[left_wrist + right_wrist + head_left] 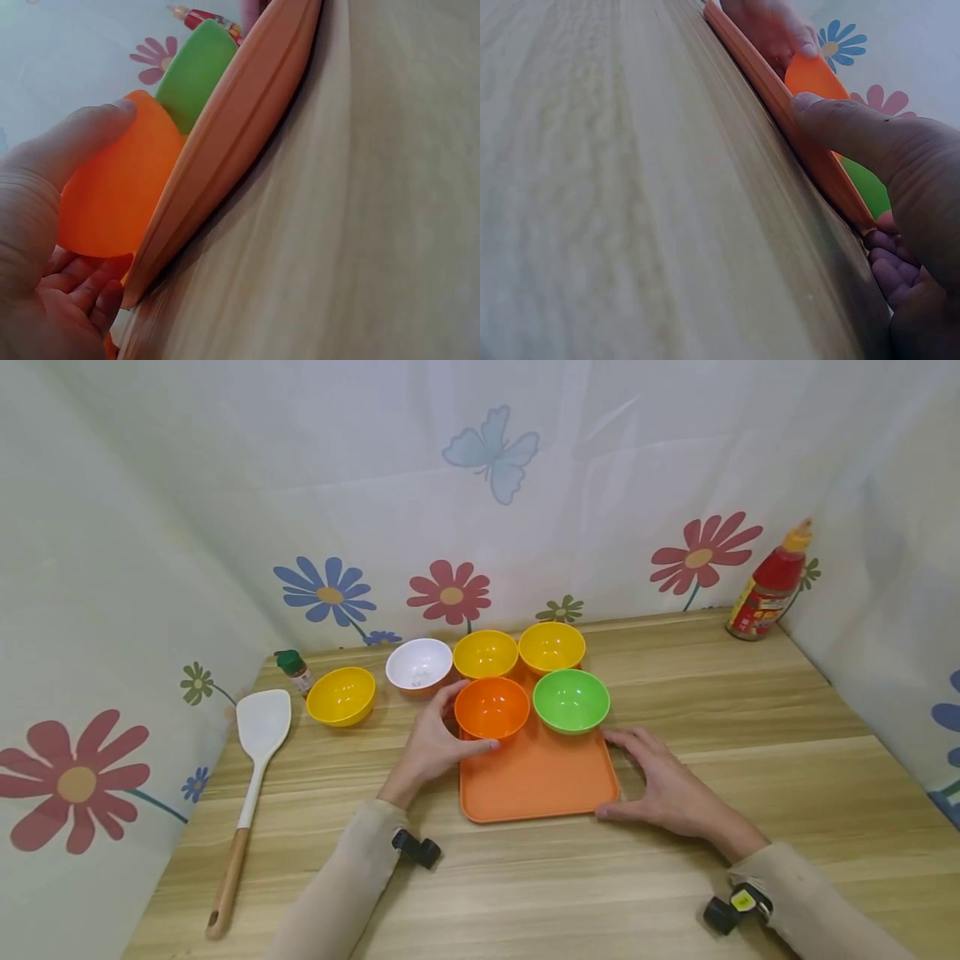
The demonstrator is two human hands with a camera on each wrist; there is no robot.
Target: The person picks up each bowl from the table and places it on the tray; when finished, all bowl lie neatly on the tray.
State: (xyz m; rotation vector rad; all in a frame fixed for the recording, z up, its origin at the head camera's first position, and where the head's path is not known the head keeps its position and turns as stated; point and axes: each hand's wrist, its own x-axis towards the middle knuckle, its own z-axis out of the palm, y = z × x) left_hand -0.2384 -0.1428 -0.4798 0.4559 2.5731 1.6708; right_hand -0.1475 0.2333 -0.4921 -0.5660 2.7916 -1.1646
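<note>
In the head view my left hand [435,739] grips an orange bowl [492,708], thumb along its near side and fingers round its left. The bowl sits at the left of an orange tray [538,785]; in the left wrist view the orange bowl [124,187] shows its outer wall under the thumb. My right hand [663,785] holds the tray's right side, thumb at the near corner and fingertips farther back along the edge. A green bowl [572,702] stands right of the orange one. Behind them are two yellow bowls [486,655], side by side at the tray's far end.
A white bowl [419,664] and another yellow bowl [341,697] stand to the left. Beside them are a small green-capped bottle [295,672] and a white spatula [258,735] with a wooden handle. A red sauce bottle [769,585] stands at the back right, near the flowered cloth wall.
</note>
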